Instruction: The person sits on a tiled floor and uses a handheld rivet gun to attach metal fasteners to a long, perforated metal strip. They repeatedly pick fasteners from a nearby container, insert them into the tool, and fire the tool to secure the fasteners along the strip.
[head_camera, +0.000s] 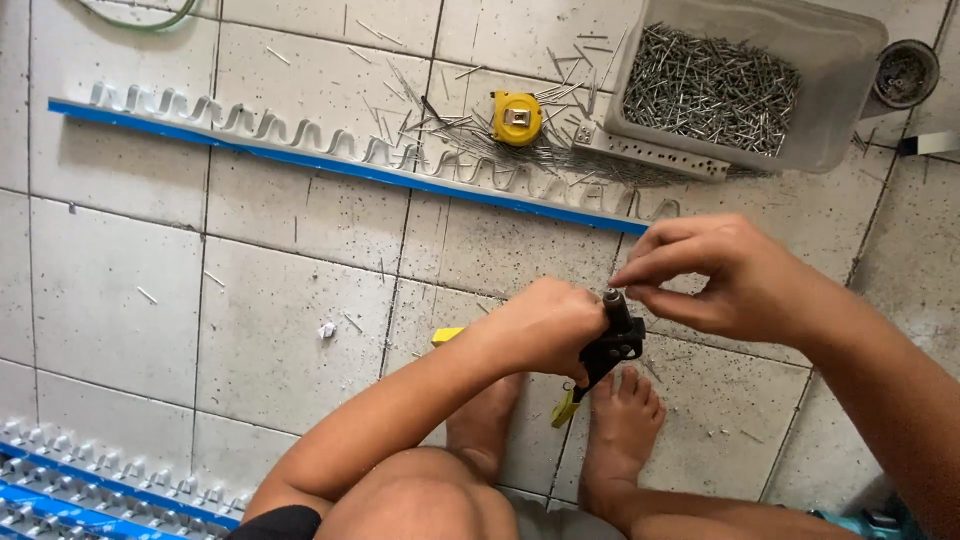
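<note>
Between both hands, black yellow-handled rivet tool (605, 352) stands upright.

Black hand riveter (610, 348) with yellow-tipped handles, held nose-up above the tiled floor just over the feet, handles pointing down, a thin metal rivet (612, 293) at its nose, only partly visible.

Rivet tool (608, 345): black body, yellow handles. Tape measure (516, 117): yellow case, silver centre. Zigzag metal strip (340, 160): pale silver with a bright blue edge band. Stacked strips (90, 490): silver with blue bands. Plastic bin (850, 60): translucent grey-white. Rivets (710, 90): silver-grey. Floor tiles (120, 290): off-white, speckled grey, dark grout lines. Hose (140, 20): green.
</note>
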